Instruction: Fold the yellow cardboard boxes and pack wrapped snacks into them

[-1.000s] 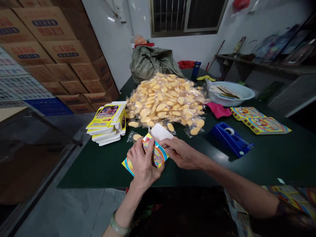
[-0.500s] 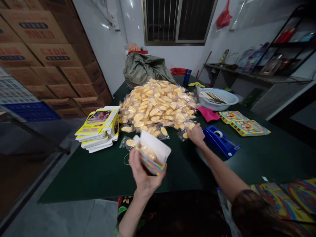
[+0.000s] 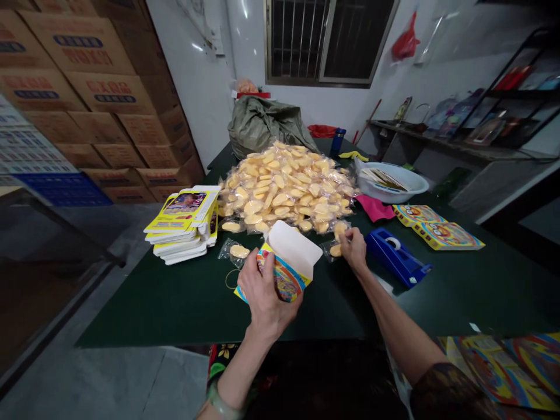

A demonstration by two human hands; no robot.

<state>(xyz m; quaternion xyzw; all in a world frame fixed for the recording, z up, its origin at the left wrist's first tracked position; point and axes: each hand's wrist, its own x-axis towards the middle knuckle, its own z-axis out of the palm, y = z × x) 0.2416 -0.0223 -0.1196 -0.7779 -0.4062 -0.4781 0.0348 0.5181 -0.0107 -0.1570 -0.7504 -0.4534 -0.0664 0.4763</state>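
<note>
My left hand (image 3: 265, 297) is wrapped round a colourful cardboard box (image 3: 284, 280), tilted with its white flap raised. The inside of the box is hidden from me. At the right front of the pile, my right hand (image 3: 353, 249) has its fingers closed at a small clear packet (image 3: 336, 249) with a yellow oval piece in it. A large heap of such wrapped pieces (image 3: 284, 186) covers the middle of the table. One loose packet (image 3: 238, 251) lies just left of the box, beside a thin rubber band (image 3: 231, 280).
Flattened yellow cartons (image 3: 181, 224) are stacked at the left. A blue tape dispenser (image 3: 397, 256), a pink cloth (image 3: 375, 208), two closed boxes (image 3: 448, 235) and a pale blue basin (image 3: 409, 189) stand at the right. Behind the heap sits a grey-green sack (image 3: 266, 125).
My left hand has turned the box, so its printed side faces up and its contents no longer show. My right hand stays near the front packets. The whole view has shifted slightly.
</note>
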